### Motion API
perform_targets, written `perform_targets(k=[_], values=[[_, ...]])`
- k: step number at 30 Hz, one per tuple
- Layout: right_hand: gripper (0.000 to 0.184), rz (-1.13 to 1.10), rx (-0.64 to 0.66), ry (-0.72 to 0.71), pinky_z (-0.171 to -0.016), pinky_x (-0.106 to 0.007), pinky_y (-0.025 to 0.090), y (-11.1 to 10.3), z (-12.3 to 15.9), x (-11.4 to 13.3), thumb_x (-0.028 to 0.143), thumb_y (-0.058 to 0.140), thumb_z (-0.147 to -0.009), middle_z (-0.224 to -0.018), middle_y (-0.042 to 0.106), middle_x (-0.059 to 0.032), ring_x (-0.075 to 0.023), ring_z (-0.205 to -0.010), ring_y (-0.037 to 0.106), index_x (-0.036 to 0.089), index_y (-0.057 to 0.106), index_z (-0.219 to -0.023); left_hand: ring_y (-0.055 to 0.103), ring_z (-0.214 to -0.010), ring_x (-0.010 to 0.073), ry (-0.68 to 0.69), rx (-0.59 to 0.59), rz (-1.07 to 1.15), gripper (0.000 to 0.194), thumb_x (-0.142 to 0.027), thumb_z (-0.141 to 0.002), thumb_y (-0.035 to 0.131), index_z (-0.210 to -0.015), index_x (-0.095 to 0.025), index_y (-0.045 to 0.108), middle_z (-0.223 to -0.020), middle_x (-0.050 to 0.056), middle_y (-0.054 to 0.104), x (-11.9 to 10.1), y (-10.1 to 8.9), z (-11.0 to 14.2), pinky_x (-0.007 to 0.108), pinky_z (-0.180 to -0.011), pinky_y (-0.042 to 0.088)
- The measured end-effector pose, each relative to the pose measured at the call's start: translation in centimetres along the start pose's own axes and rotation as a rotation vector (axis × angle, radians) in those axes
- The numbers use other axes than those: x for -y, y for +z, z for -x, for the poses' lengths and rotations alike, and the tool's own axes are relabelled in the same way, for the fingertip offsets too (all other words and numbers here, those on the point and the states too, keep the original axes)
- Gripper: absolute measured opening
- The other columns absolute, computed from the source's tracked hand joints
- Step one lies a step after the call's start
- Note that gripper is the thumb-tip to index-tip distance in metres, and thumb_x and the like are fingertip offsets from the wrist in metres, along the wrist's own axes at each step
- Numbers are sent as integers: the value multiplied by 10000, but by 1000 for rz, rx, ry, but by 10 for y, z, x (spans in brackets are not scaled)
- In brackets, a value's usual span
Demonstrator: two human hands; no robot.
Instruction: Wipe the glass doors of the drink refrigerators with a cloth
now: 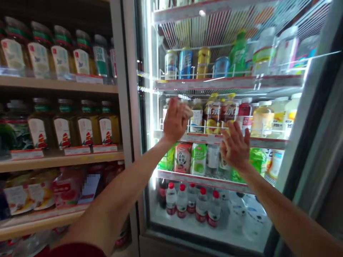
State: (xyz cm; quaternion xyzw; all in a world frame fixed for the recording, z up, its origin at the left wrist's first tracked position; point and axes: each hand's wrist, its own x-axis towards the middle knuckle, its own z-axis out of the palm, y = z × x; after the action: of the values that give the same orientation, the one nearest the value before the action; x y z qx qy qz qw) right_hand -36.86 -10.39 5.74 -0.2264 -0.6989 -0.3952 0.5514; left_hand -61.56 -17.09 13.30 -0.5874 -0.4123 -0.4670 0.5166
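My left hand (174, 123) is raised at the glass door (158, 223) of a lit drinks fridge. Its fingers are closed around a crumpled whitish cloth (187, 110), slightly blurred and partly hidden by the hand. To the right and a little lower, my right hand (236, 147) is held up by the same door, fingers apart and nothing in it. Whether its fingertips touch the glass I cannot tell. Behind the hands stand iced tea bottles (213, 111), a green carton (198, 159) and a reddish carton (183, 157).
Wooden shelves (59, 84) on the left hold rows of bottled drinks. A phone-like screen (90, 187) shows in front of the lower shelf. Cans (185, 63) stand on an upper fridge shelf, and red-capped water bottles (203, 205) on the fridge floor. A dark door frame (308, 150) runs down the right.
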Motion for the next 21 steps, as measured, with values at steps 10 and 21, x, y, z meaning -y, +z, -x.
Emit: perform_targets(k=[10, 21], values=[[640, -107, -57, 4, -1117, -475, 194, -3, 1, -2, 202, 392, -849, -1461, 302, -90, -222, -1368, 235, 208, 135, -1436, -82, -1385, 262, -43, -153, -12, 507, -185, -876, 369, -1345, -60, 225, -1505, 159, -12, 11, 6, -24, 582, -1110, 76], [612, -268, -101, 64, -1105, -495, 246, -9, -3, -3, 186, 345, -865, -1488, 233, -58, -230, -1374, 212, 243, 127, -1434, -26, -1389, 260, -70, -107, -48, 529, -243, -873, 413, -1349, -69, 260, -1509, 138, 19, 11, -2, -15, 542, -1116, 82]])
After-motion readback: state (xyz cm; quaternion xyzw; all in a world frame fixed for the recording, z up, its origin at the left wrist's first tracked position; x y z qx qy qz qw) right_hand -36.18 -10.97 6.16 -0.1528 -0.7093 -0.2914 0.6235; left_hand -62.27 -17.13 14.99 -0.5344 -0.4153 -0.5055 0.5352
